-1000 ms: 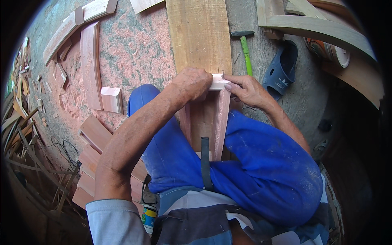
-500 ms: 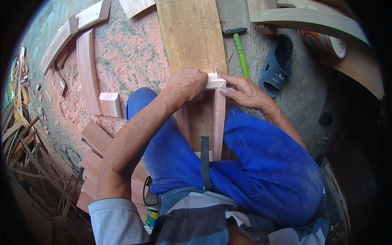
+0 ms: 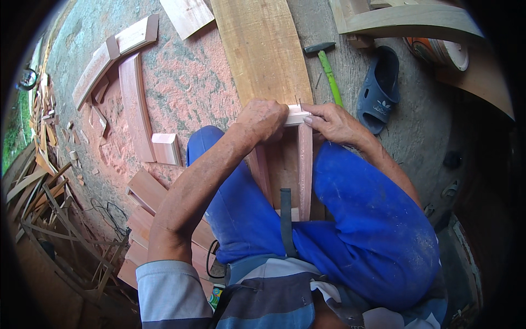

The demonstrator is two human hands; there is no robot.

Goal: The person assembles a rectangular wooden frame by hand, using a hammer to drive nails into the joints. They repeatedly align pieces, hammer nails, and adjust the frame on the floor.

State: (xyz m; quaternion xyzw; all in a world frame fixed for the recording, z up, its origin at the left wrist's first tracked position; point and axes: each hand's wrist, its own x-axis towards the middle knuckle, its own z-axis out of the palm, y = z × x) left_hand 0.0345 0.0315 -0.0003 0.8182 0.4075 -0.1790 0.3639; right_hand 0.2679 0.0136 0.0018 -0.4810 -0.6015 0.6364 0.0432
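Note:
A narrow wooden frame (image 3: 305,175) lies between my bent knees, with two long side pieces joined by a pale crosspiece (image 3: 296,117) at its far end. My left hand (image 3: 264,119) is closed over the left end of that crosspiece, its fingertips mostly hidden. At the right corner, my right hand (image 3: 333,123) pinches the joint between crosspiece and side piece. Thin nails (image 3: 298,102) stand upright at the crosspiece, close to my right fingertips. Under the far end of the frame runs a wide wooden board (image 3: 266,49).
A green-handled hammer (image 3: 330,74) lies right of the board, beside a blue slipper (image 3: 378,90). Curved wooden pieces (image 3: 136,107) rest on sawdust to the left. Flat boards (image 3: 143,189) sit by my left arm, scrap strips (image 3: 46,192) further left. A curved wooden structure (image 3: 411,21) stands far right.
The view has shifted, so the scene sits further right and slightly lower in the picture. Both hands keep their grip on the far end of the frame.

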